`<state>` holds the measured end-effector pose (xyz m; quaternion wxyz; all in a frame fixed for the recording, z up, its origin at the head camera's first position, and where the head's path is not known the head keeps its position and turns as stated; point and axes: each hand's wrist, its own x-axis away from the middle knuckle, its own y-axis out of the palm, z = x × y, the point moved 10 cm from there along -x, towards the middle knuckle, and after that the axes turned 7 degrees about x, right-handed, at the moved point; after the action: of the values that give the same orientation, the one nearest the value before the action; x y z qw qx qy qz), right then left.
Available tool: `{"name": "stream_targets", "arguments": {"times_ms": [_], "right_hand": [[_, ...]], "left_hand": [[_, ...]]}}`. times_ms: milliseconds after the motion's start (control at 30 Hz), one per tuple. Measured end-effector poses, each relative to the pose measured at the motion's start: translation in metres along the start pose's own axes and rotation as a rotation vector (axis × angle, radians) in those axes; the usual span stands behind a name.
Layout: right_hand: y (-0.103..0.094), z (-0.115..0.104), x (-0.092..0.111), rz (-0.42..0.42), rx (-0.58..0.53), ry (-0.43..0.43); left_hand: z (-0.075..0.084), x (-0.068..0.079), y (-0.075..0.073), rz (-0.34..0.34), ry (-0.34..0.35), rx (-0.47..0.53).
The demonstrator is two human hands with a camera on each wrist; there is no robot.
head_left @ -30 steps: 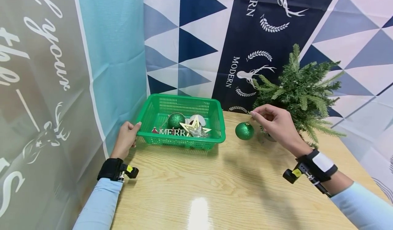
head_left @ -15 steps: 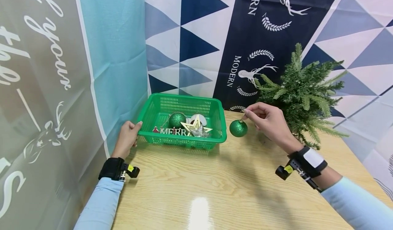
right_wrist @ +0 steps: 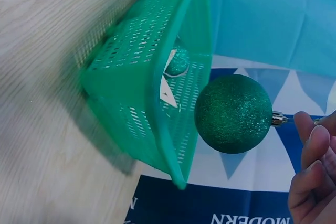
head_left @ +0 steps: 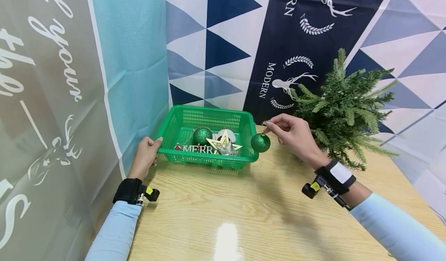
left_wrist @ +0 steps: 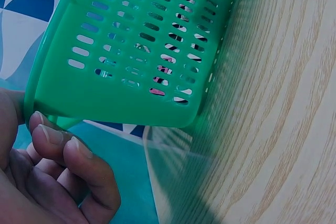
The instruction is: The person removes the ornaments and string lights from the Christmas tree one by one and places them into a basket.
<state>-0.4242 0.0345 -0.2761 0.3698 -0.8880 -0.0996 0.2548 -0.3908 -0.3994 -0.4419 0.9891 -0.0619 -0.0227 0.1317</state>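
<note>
My right hand (head_left: pixel 292 135) pinches the string of a glittery green Christmas ball (head_left: pixel 260 143), which hangs by the right rim of a green plastic basket (head_left: pixel 209 157). In the right wrist view the ball (right_wrist: pixel 233 114) dangles below the fingertips, its silver cap showing. At the basket's front left corner, my left hand (head_left: pixel 144 156) grips the rim between thumb and fingers; the left wrist view shows the fingers (left_wrist: pixel 92 166) curled under that edge. Inside the basket lie another green ball (head_left: pixel 202 136), a gold star (head_left: pixel 223 140), a silver star and a "MERRY"-like letter sign (head_left: pixel 196 149).
A small artificial fir tree (head_left: pixel 348 110) stands on the right of the wooden table (head_left: pixel 195 203). Printed cloths hang behind (head_left: pixel 226 40) and along the left side. A white round piece (head_left: pixel 228 135) also lies in the basket.
The right hand has moved left, away from the fir tree, bringing the hanging green ball to the basket's right rim. My left hand keeps its hold on the basket.
</note>
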Motion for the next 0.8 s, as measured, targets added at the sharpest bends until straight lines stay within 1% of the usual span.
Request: {"name": "stream_targets", "arguments": {"times_ms": [200,300,367,467,567,800], "right_hand": [[0.011,0.0,-0.01,0.0,0.0,0.006],[0.015,-0.012,-0.012,-0.005,-0.007,0.0],[0.018,-0.015,-0.015,-0.011,-0.017,0.008],[0.023,-0.01,-0.018,-0.022,-0.016,0.013],[0.031,0.006,-0.023,-0.031,-0.007,0.022],[0.042,0.016,-0.029,-0.058,0.033,0.04]], "left_hand": [[0.0,0.0,-0.001,0.001,0.001,-0.006],[0.0,0.001,0.0,-0.003,0.002,-0.003],[0.0,0.001,0.0,-0.005,0.003,-0.003],[0.0,0.001,0.0,-0.002,0.0,-0.005],[0.0,0.0,0.0,0.003,-0.005,-0.009],[-0.002,0.0,-0.001,0.004,-0.017,0.006]]}}
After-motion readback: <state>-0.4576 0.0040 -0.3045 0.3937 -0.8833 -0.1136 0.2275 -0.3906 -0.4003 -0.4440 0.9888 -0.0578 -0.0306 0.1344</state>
